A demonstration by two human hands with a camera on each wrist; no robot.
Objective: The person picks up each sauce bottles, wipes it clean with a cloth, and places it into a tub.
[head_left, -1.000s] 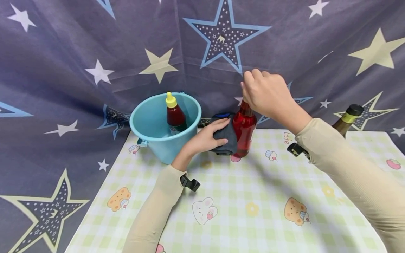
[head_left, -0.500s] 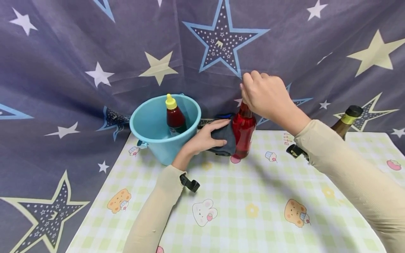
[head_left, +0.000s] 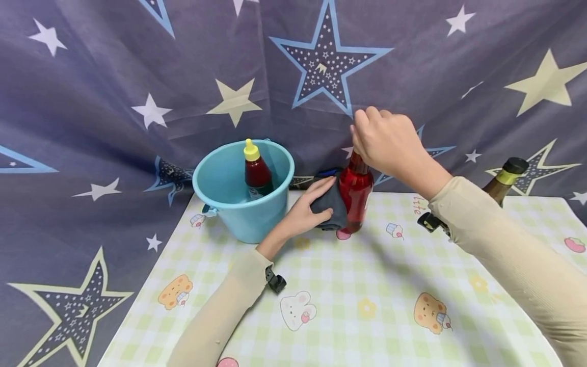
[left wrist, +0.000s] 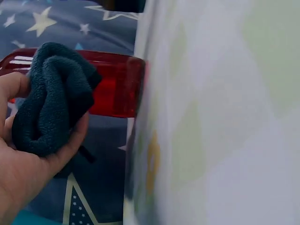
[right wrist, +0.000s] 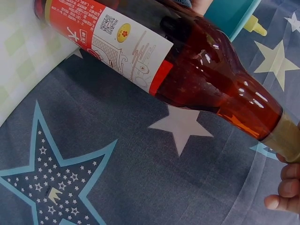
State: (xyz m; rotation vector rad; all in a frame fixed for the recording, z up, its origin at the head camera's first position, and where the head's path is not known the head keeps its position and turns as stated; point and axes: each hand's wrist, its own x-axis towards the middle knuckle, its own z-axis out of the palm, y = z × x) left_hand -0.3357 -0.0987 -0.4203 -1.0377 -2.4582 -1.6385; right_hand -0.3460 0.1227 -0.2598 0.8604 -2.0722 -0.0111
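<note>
A red bottle (head_left: 354,192) stands upright on the checked tablecloth (head_left: 367,285) by the star-print backdrop. My right hand (head_left: 385,142) grips its neck and top from above; the right wrist view shows the bottle (right wrist: 187,61) with its red-and-white label, and fingertips (right wrist: 283,187) by the neck. My left hand (head_left: 308,210) holds a bunched dark grey cloth (head_left: 329,206) and presses it against the bottle's left side. In the left wrist view the cloth (left wrist: 51,98) lies in my palm against the red bottle (left wrist: 112,84).
A light blue bucket (head_left: 243,214) stands left of the bottle and holds a dark sauce bottle with a yellow cap (head_left: 258,171). A brown bottle with a black cap (head_left: 504,178) stands at the right rear. The star-print backdrop (head_left: 137,76) hangs close behind.
My left hand has shifted the cloth slightly up and right along the bottle's side. My right hand keeps its hold on the bottle top.
</note>
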